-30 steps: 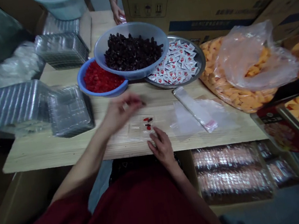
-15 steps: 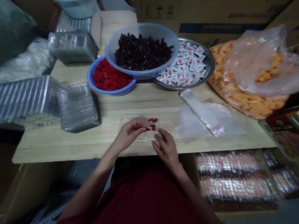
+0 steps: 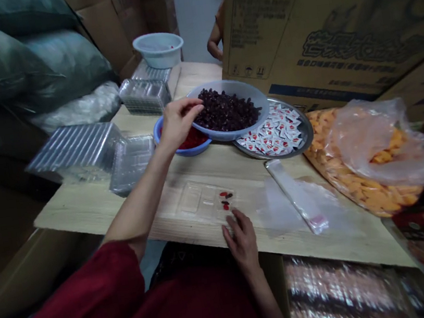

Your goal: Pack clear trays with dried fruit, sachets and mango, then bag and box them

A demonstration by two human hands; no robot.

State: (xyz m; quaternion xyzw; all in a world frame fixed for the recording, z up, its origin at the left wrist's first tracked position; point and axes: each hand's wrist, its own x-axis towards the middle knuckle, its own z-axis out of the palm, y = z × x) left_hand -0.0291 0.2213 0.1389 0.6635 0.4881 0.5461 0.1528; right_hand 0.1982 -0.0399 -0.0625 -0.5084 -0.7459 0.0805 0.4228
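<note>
The left grip (image 3: 180, 121) hovers at a bowl (image 3: 225, 135), the right grip (image 3: 242, 238) beside a clear tray (image 3: 192, 198).

The tray (image 3: 194, 199) holds two red pieces (image 3: 223, 194) and two dark ones (image 3: 225, 203).

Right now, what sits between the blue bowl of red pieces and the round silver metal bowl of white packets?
The head view shows a translucent round plastic bowl heaped with dark pieces between them, overlapping both.
</note>
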